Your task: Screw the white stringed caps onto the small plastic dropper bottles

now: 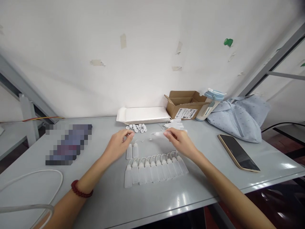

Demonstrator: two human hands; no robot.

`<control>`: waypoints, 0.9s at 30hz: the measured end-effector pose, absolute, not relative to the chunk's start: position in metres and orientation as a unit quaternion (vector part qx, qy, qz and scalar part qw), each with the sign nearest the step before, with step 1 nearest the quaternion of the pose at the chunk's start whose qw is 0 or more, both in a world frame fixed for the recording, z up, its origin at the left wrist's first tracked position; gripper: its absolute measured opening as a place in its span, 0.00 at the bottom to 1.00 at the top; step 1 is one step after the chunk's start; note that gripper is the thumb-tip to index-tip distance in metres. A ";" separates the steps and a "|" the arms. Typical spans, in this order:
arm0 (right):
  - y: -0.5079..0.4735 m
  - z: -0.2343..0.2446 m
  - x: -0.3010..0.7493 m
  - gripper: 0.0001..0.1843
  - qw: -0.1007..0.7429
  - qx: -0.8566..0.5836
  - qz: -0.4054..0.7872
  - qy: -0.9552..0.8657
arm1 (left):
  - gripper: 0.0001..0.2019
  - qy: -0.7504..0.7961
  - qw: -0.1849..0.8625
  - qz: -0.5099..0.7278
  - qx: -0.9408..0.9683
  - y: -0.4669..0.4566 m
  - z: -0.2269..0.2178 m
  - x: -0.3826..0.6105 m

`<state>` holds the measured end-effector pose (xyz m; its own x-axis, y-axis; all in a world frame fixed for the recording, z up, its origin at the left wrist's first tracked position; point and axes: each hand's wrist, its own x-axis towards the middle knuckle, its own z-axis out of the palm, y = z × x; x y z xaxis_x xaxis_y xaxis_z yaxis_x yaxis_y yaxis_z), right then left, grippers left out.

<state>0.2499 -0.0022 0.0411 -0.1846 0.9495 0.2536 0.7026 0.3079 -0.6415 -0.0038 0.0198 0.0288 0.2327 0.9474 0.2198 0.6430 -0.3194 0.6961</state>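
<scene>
My right hand (179,141) is closed on a small translucent squeeze bottle (157,135), held just above the grey table (107,197). My left hand (119,144) pinches something small and white at its fingertips, likely a cap, a short way left of that bottle. Below both hands lies a row of several capped bottles (154,168), side by side. Two more bottles (132,150) lie just under my left hand. A small heap of loose white caps (137,128) sits behind the hands.
A flat white box (143,115) and an open cardboard box (184,103) stand by the wall. Right of them are a pale blue cup (209,105), a blue cloth bag (240,119) and a phone (238,152). A white tube (30,190) loops at the left.
</scene>
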 end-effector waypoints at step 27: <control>-0.013 0.043 0.225 0.18 0.181 -0.427 0.169 -0.869 | 0.21 0.448 0.145 0.294 0.831 0.064 -0.013 -0.015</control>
<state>0.2252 -0.0135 0.0427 -0.5690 0.8045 0.1702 0.6822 0.5774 -0.4487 -0.0151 0.0644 -0.0131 0.4248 0.8311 0.3589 0.6600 -0.5557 0.5056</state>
